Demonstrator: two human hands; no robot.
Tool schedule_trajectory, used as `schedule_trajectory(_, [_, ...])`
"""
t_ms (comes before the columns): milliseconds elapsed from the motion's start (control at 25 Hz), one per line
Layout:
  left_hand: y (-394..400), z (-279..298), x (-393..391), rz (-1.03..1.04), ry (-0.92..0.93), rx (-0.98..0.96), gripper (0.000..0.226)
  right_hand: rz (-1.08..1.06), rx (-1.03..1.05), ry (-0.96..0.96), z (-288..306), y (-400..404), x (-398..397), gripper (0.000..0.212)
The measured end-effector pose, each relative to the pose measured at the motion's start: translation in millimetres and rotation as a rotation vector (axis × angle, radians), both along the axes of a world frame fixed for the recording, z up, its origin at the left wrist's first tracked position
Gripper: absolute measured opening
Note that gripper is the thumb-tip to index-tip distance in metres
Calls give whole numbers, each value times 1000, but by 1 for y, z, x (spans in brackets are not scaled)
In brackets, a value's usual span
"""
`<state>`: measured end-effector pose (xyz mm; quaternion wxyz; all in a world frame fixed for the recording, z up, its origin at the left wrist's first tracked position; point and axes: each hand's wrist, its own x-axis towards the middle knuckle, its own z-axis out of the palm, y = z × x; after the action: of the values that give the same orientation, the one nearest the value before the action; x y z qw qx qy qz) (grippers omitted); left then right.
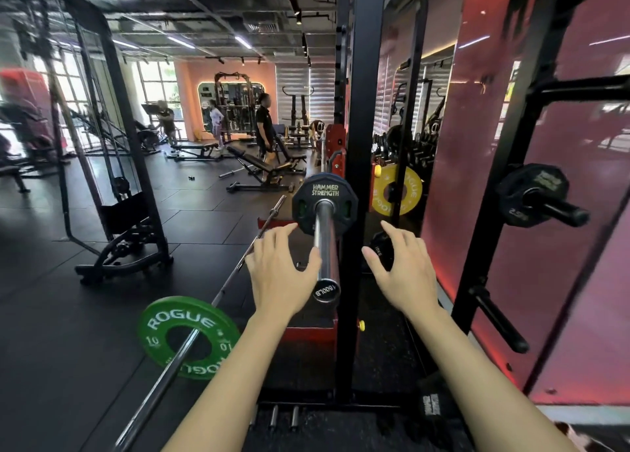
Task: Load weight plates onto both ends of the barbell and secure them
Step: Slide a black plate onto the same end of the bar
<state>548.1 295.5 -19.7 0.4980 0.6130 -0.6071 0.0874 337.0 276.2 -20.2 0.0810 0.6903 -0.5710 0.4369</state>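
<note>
- Black plate (325, 203) seated on bar sleeve (326, 247), pushed inboard against rack upright (359, 178); no collar on the sleeve.
- Left hand (279, 274) spread, thumb touching sleeve.
- Right hand (402, 267) spread, holding nothing, just right of upright.
- Second bar with green plate (188, 337) on floor, left.
- Small plate (531, 195) on rack peg, right.

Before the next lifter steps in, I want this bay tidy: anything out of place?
Yes. A barbell lies on the floor beside the rack, a green plate on it: a trip hazard.
</note>
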Motion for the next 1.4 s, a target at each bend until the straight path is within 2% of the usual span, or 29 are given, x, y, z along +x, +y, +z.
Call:
schedule_trajectory(160, [41, 12, -41, 54, -68, -48, 54, 24, -29, 32, 7, 37, -36, 56])
schedule_trajectory(320, [67, 23, -117, 46, -94, -27, 53, 9, -23, 41, 11, 75, -102, 55])
schedule_trajectory(600, [101, 19, -298, -183, -188, 62, 57, -218, -3, 35, 12, 154, -285, 58])
schedule_trajectory(840, [116, 17, -408, -346, -222, 61, 61, -353, 19, -80, 1, 196, -384, 55])
schedule_trajectory(1120, [66, 2, -434, -362, -187, 68, 57, -364, 57, -64, -8, 163, -420, 56])
schedule_trajectory(1400, [-47, 6, -453, -304, -184, 58, 57, -329, 52, -10, 7, 48, -442, 55])
